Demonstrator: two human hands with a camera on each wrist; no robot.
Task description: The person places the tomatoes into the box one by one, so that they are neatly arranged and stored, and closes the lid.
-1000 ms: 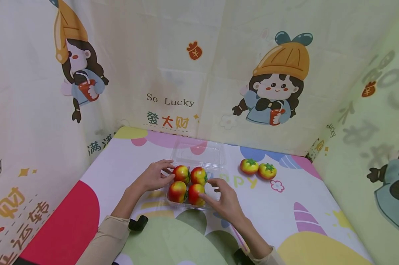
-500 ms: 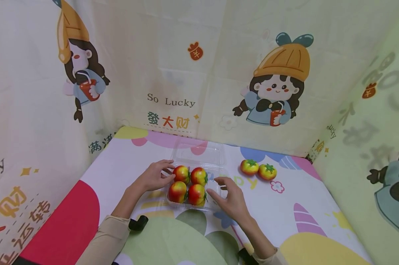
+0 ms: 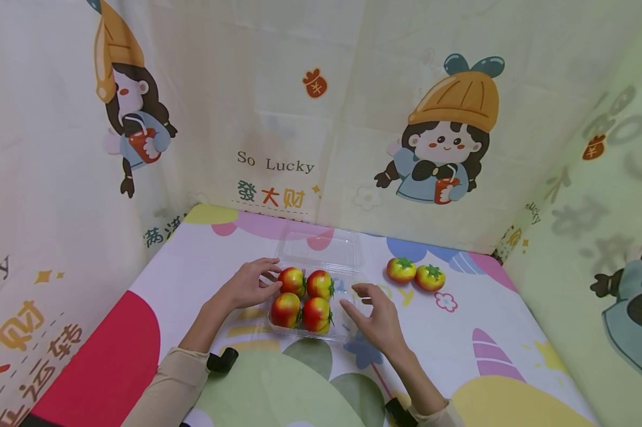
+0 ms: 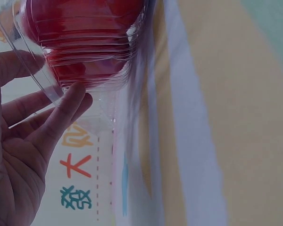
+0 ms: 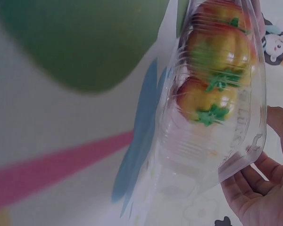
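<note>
A clear plastic clamshell box (image 3: 344, 326) lies on the table with its lid (image 3: 319, 249) folded back. Several red-and-yellow tomatoes (image 3: 316, 314) with green leafy tops sit in two rows at its left and middle. My left hand (image 3: 248, 284) holds the box at its left side. The left wrist view shows thumb and fingers around the box's rim (image 4: 49, 89). At the right edge stands my right hand (image 3: 376, 317), with thumb and fingers spread and loosely bent. In the right wrist view, its fingertips (image 5: 231, 188) are right at the box corner; no tomato is in that hand.
Two more tomatoes, one (image 3: 401, 270) left of the other (image 3: 430, 277), lie on the patterned tabletop (image 3: 491, 302) right of the box. Printed cloth curtains (image 3: 347, 107) close off the back and both sides.
My right hand has moved to the right, from the front middle tomato to the box's right edge. My left hand, the box and all the tomatoes have stayed in place.
</note>
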